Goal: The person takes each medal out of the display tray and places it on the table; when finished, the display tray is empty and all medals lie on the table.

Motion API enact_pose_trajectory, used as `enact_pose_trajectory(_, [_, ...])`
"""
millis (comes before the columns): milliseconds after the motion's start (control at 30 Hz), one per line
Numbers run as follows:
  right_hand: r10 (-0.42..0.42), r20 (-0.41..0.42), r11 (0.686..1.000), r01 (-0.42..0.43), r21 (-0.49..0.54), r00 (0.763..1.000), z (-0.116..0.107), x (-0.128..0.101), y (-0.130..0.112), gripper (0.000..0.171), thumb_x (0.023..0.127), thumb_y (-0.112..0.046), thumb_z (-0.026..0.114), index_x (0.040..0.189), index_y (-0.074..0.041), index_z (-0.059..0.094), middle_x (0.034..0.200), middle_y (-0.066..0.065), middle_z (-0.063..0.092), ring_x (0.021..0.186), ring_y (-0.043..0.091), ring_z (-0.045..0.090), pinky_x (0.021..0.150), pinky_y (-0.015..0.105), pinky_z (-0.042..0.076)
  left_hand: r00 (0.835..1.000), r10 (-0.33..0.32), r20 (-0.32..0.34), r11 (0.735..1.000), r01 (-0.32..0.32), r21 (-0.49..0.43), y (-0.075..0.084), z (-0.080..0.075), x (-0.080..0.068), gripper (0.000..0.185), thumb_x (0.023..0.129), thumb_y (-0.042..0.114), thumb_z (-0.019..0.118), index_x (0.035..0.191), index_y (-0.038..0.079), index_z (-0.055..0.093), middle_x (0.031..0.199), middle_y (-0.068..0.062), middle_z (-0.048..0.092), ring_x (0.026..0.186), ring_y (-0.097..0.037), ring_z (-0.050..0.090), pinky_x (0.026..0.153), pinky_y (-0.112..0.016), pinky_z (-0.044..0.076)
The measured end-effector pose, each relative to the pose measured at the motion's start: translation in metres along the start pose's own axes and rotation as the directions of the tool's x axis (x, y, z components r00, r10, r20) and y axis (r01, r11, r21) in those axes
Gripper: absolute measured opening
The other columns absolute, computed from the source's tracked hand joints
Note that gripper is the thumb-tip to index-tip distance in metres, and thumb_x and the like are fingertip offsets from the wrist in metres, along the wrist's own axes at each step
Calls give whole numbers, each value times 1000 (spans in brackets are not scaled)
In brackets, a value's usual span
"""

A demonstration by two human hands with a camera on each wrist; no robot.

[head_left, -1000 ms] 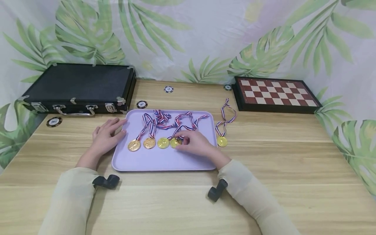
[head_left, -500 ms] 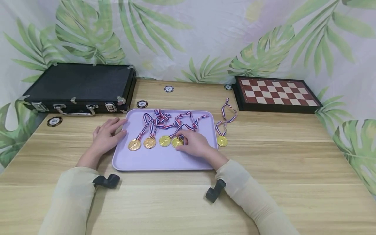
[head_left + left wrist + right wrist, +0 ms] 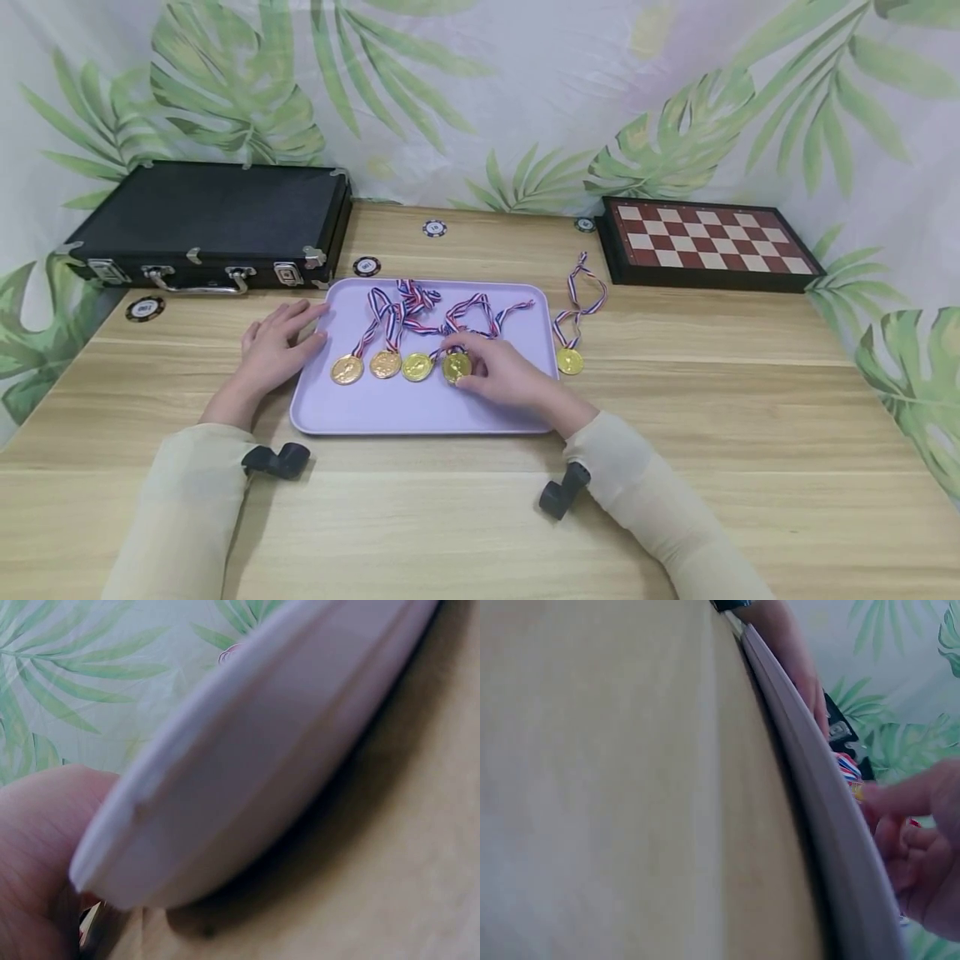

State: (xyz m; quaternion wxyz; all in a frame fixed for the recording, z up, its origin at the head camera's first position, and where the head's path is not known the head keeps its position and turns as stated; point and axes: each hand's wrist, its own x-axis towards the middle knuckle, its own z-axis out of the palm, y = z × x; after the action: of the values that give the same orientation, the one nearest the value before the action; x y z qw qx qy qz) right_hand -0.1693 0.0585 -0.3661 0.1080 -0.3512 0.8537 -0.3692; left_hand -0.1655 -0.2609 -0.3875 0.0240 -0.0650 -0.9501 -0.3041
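A lilac tray (image 3: 420, 417) holds several medals on striped red, white and blue ribbons. Their discs lie in a row: two coppery medals (image 3: 347, 369) at left, then a yellow-gold medal (image 3: 417, 367). At the row's right end my right hand (image 3: 498, 371) pinches another gold medal (image 3: 456, 367) between thumb and fingers, its face toward the head camera. In the right wrist view that thumb and the curled fingers (image 3: 922, 855) show beyond the tray's rim. My left hand (image 3: 277, 343) rests along the tray's left rim, fingers extended and touching it; its thumb (image 3: 45, 840) shows in the left wrist view.
One more gold medal (image 3: 570, 361) with its ribbon lies on the table right of the tray. A black case (image 3: 217, 217) stands back left, a checkered board (image 3: 712, 237) back right. Several poker chips (image 3: 367, 266) lie between and in front of them.
The gold medal in my right hand has tilted up, and the gap to its gold neighbour has widened, the neighbour shifting slightly left and nearer. My left hand stays at the rim.
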Motion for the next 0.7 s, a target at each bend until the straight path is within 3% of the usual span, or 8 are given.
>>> enact_pose_trajectory(67, [-6,-8,996,7,90,1000,-10,-2,-4,53,75,-4,65,122,-14,44,63,2,51,54,10,46,48,22,41,1000,0,0,1000,0,1,0,0,0,48,88,31,44,130,10,39,135,-24,24,124,-40,10,92,-57,-7])
enact_pose_trajectory(233, [-49,-53,966,61,251,997,-43,-5,-17,54,74,2,64,123,-10,44,65,5,52,51,14,44,45,23,38,1000,8,-3,1000,-8,4,0,1,0,47,88,31,45,130,10,39,134,-24,25,124,-41,11,92,-57,-6])
enact_pose_trajectory(433, [-58,-93,931,88,355,994,-84,-9,-36,54,75,4,61,125,-7,43,68,10,51,51,16,41,45,23,36,1000,5,-1,1000,-5,0,1,0,0,48,88,31,44,130,10,39,134,-24,24,124,-41,10,92,-57,-6])
enact_pose_trajectory(533, [-123,-133,905,166,391,983,-102,-12,-43,55,75,9,60,125,-2,41,69,13,50,51,16,40,45,23,35,1000,-1,5,1000,1,0,1,0,0,48,88,31,44,130,10,38,135,-24,24,124,-41,9,92,-57,-7])
enact_pose_trajectory(700, [-228,-228,855,307,418,947,-128,-21,-54,57,72,16,57,125,4,38,70,17,50,53,18,44,44,23,37,1000,1,4,1000,-1,0,1,1,0,48,88,31,44,130,10,38,135,-24,24,124,-41,9,92,-57,-7])
